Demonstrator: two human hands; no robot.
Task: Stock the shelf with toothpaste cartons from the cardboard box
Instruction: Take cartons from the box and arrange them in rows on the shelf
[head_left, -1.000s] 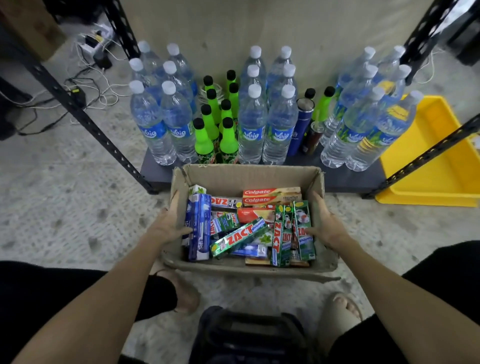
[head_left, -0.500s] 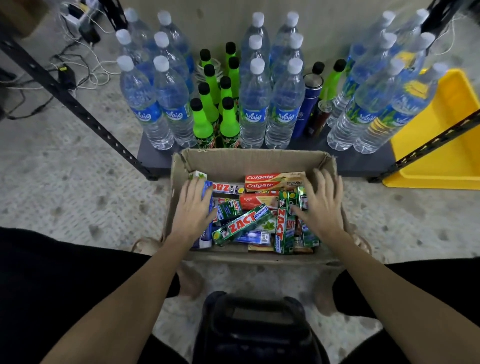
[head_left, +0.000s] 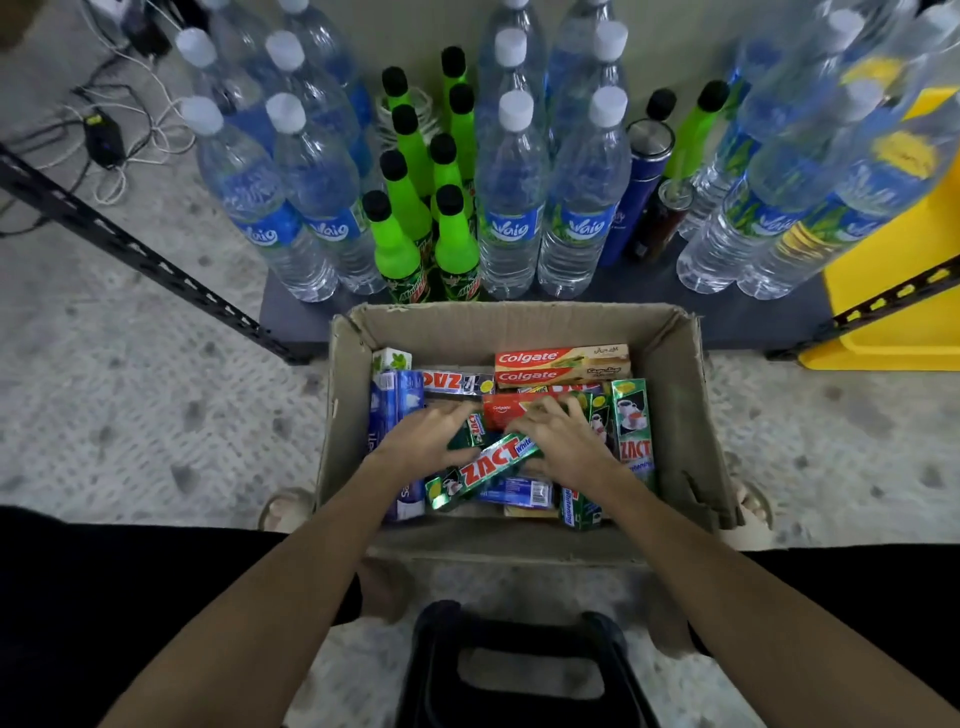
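Note:
An open cardboard box (head_left: 675, 395) sits on the floor against the low dark shelf board (head_left: 644, 291). It holds several toothpaste cartons: two red Colgate cartons (head_left: 561, 366) at the back, blue cartons (head_left: 395, 410) on the left and green ZACT cartons. Both hands are inside the box. My left hand (head_left: 423, 439) pinches the end of a small green carton (head_left: 471, 430) between fingers and thumb. My right hand (head_left: 563, 441) lies with bent fingers on the cartons, its thumb at the end of a slanting green ZACT carton (head_left: 483, 470); its grip is hidden.
Water bottles (head_left: 511, 208) and green soda bottles (head_left: 397, 249) crowd the shelf board, with a blue flask (head_left: 631, 208) among them. Black slanted shelf posts (head_left: 156, 260) stand left and right. A yellow bin (head_left: 893, 338) is at the right, cables (head_left: 104, 135) far left, a black stool (head_left: 519, 670) below me.
My hands left the box's side walls and moved inward over the cartons, meeting at the middle. The view has dropped closer to the box.

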